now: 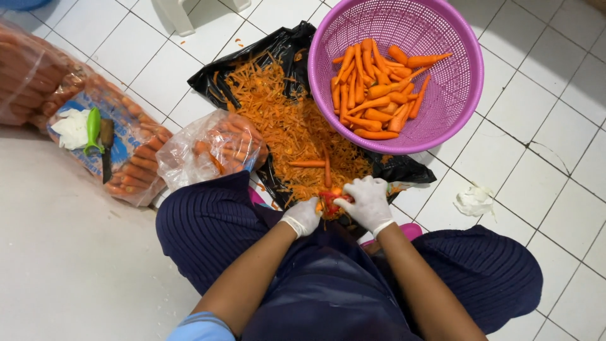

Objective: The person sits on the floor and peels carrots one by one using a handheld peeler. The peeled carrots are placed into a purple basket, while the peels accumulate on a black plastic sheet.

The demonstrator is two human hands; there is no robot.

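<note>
Gloved left hand (302,216) and right hand (368,202), grip closed on carrot (328,203), white tiled floor (543,145), pink basket (467,82)

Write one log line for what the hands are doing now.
left hand: gripping carrot | right hand: on peeler | peels: black bag

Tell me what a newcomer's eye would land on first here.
The purple basket of peeled carrots at top right stands out most. Beside it, a heap of orange carrot peelings covers a black plastic bag on the white tiled floor. At centre bottom, the white-gloved left hand and right hand meet around a red peeler.
</note>
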